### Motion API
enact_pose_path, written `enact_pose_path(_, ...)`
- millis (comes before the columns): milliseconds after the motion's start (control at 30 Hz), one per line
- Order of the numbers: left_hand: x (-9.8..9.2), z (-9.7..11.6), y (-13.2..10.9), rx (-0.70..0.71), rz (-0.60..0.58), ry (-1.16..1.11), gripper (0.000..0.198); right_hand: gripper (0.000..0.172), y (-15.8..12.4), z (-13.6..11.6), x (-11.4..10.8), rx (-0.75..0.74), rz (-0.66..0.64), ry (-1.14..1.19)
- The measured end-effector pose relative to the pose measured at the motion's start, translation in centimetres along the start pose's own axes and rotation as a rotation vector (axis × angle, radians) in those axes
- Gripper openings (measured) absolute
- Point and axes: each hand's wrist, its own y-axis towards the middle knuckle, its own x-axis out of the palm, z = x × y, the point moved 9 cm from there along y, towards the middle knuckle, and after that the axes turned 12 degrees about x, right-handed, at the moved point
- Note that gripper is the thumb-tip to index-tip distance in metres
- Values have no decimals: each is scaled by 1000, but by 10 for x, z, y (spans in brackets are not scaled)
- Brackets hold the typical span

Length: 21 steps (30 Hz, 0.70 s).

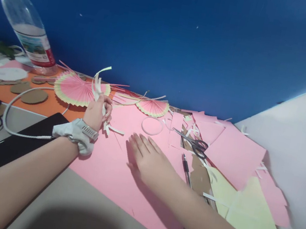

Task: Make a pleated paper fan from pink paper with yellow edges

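My left hand, with a pale scrunchie and a watch band at the wrist, is closed around a bunch of pale paper strips. Their ends stick out above and below the fingers. My right hand is flat over a large pink paper sheet, fingers stretched out and holding nothing. Just beyond its fingertips lies a thin white ring. Behind the left hand is a pleated pink and yellow paper fan; a second paper fan lies to its right.
Right of the sheet lie scissors, a pen, pink paper and yellow paper. At left are a bottle with a red cap, cardboard discs, a black tablet-like device and a white cable. A blue wall stands behind.
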Motion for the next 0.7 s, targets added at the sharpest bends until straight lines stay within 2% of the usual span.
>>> enact_pose_path(67,1,-1,1,1,-7,0,28,38,19,-4,-1,-78,15,-22)
enact_pose_path(200,0,-4,4,13,-5,-9,27,24,44,11,-1,-99,-4,32)
enact_pose_path(267,-2,-3,5,28,6,-17,27,17,54,26,-4,-47,10,79)
enact_pose_path(367,-6,0,5,62,33,-30,28,17,68,61,-19,122,87,178)
enact_pose_path(467,-9,4,4,94,60,-41,28,23,79,102,-46,292,200,282)
enact_pose_path(533,-10,5,3,104,70,-45,29,26,81,128,-73,378,285,334)
enact_pose_path(567,-10,6,3,106,72,-46,29,25,80,139,-88,408,329,390)
enact_pose_path(600,-9,6,3,107,73,-46,30,22,76,152,-105,438,393,568)
enact_pose_path(700,-9,7,3,106,74,-43,30,19,56,165,-161,478,511,631)
